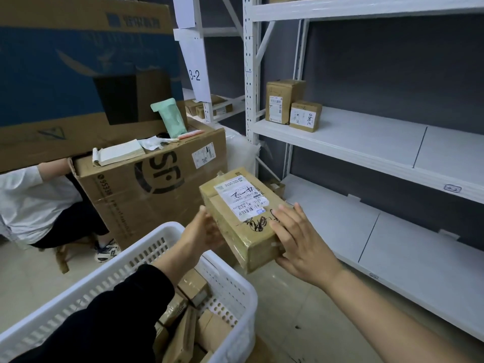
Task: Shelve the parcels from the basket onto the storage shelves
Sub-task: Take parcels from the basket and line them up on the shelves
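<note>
The left hand (207, 231), coming out of a dark sleeve, holds the parcel (241, 213) by its left side, thumb up along the edge and the fingers out of sight beneath, so how far they curl cannot be told. The right hand (301, 239), on a bare forearm, clasps the parcel's near right corner: its fingers (285, 213) are spread and lie almost straight over the top face, while the thumb sits low against the near end. Both hands together carry the parcel clear of any surface. It is a brown cardboard box wrapped in glossy clear tape, longer than it is wide and tilted, its far end higher than the near one. A white label (239, 195) with a barcode and handwritten marks covers much of the top, and a black scrawl runs across the cardboard just beside the right fingertips. The parcel lies between the two hands, its far end reaching out beyond them. Below the left forearm stands the white slotted basket (230, 284), with more brown parcels (193, 286) lying inside. To the right of the right hand run the white shelves (366, 137); two small boxes (293, 106) stand touching on the level above and beyond the hands. Beyond the left hand sits a big carton (152, 179).
</note>
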